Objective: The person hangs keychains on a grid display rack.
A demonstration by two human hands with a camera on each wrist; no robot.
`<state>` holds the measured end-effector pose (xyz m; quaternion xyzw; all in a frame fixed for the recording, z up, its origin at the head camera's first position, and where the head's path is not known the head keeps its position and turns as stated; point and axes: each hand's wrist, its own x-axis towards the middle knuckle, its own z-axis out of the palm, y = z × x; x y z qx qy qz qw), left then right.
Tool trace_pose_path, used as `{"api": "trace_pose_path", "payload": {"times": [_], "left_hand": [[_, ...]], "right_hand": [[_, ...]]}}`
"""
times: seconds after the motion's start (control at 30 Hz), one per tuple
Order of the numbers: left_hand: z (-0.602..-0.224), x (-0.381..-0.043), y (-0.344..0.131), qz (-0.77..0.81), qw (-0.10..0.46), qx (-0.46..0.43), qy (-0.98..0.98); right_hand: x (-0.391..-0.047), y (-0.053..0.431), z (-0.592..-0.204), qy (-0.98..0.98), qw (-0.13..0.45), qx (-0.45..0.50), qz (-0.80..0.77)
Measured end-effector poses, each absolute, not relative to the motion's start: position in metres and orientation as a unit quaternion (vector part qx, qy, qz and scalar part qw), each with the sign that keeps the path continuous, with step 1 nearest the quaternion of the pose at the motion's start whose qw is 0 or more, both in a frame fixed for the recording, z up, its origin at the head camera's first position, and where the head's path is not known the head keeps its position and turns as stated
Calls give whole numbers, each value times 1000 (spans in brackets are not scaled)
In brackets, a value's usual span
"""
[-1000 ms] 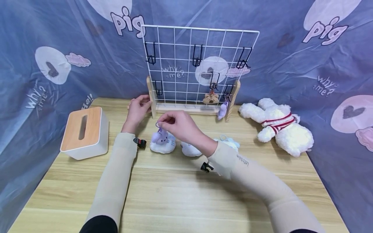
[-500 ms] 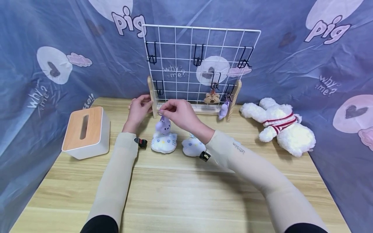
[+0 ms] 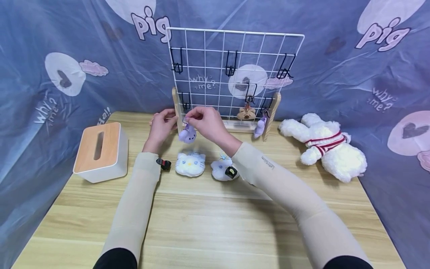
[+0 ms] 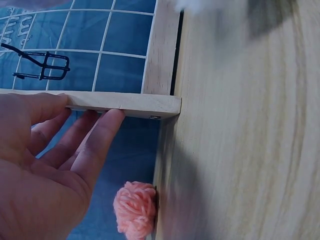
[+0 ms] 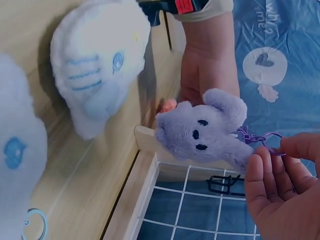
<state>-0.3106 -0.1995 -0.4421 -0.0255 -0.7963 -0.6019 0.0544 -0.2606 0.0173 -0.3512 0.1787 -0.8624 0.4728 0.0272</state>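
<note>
Lilac plush keychain (image 5: 215, 131), white wire grid (image 3: 235, 32), black hooks (image 3: 230, 70), red-and-white striped sweater (image 3: 327, 144)

Right hand (image 3: 209, 122) with purple plush keychain (image 3: 187, 135): higher and further back, now near the wire rack's left wooden post (image 3: 176, 106). Left white cat-face plush (image 3: 190, 165): no longer overlapped by the keychain. Middle white plush (image 3: 219, 170): now partly behind the black wrist device (image 3: 231, 172). Right-hand white plush, visible 1 second ago: now hidden by the right sleeve (image 3: 268, 168).

Gap between white plushies (image 3: 190, 165) (grid (image 3: 220, 82) behind)
</note>
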Motion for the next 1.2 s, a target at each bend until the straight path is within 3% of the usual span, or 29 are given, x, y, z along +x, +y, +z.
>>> {"api": "trace_pose_path", "payload": {"times": [0.77, 1.2], "left_hand": [[-440, -308, -200, -587, 57, -21, -808], [-442, -311, -201, -589, 58, -25, -806]], "right_hand": [[-292, 5, -362, -856, 55, 166, 487], [-305, 0, -363, -864, 42, 126, 485]]}}
